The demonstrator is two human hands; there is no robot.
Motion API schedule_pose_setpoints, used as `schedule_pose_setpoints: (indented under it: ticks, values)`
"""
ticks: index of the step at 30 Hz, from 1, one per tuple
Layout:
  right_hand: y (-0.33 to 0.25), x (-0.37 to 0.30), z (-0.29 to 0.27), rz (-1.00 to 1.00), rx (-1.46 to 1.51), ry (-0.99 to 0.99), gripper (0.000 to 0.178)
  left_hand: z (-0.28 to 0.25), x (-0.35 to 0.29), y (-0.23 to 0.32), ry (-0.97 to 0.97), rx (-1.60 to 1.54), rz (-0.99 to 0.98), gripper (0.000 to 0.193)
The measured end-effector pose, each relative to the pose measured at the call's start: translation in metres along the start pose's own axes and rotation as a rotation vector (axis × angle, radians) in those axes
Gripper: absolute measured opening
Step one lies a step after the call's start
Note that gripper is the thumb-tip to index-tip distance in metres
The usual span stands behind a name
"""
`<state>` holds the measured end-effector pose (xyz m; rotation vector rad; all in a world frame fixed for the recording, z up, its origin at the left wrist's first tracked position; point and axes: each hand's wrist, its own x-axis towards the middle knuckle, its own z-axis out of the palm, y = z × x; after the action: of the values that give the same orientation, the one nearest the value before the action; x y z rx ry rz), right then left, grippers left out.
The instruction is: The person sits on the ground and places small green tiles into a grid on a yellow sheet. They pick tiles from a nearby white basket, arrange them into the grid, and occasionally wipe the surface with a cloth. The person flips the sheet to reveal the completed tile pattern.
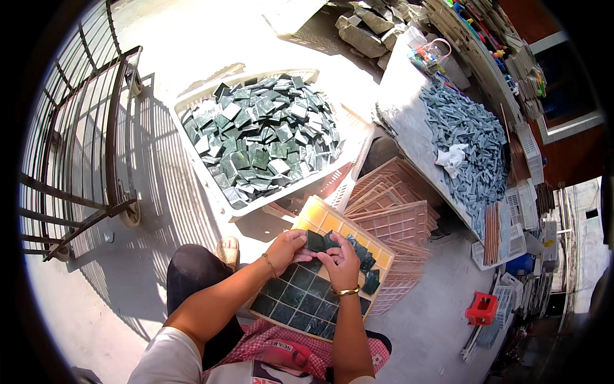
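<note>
My left hand (pixel 290 248) grips a dark green square stone tile (pixel 314 240) over a yellow gridded tray (pixel 313 214). Close beside it, my right hand (pixel 339 264) has its fingers closed at another dark tile (pixel 330 239), and its thumb meets the fingers of my left. The tray rests over my lap. Set tiles (pixel 299 301) fill its near cells in rows, while loose tiles (pixel 364 257) lie overlapped to the right of my hand. Yellow cells show along the far edge.
Ahead stands a white plastic crate (pixel 220 198) heaped with green tiles (pixel 262 128). Stacked pinkish gridded trays (pixel 400 221) lie to the right. Beyond them a board (pixel 403 109) bears piled narrow stone strips (pixel 470 141). A metal rail cart (pixel 115 128) stands left, a red crate (pixel 481 308) right.
</note>
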<state>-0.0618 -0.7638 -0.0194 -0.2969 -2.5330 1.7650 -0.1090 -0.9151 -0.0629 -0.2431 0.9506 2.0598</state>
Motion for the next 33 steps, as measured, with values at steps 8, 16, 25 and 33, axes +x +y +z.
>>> schedule_pose_setpoints:
  ticks: [8, 16, 25, 33]
  values:
    - [0.010, 0.007, -0.002, -0.113, -0.363, -0.023, 0.039, -0.011, 0.005, 0.003, 0.093, 0.165, -0.065, 0.016]
    - [0.015, 0.026, 0.002, -0.424, -0.630, -0.206, 0.051, -0.013, 0.010, 0.001, 0.103, 0.426, 0.023, 0.023]
    - [-0.027, 0.066, -0.016, -0.075, -0.621, 0.069, 0.061, -0.018, 0.016, 0.013, 0.230, 0.416, 0.393, 0.017]
    - [-0.001, 0.073, -0.045, 0.194, -1.016, -0.356, 0.050, -0.007, 0.003, 0.024, 0.361, 0.965, 0.551, 0.013]
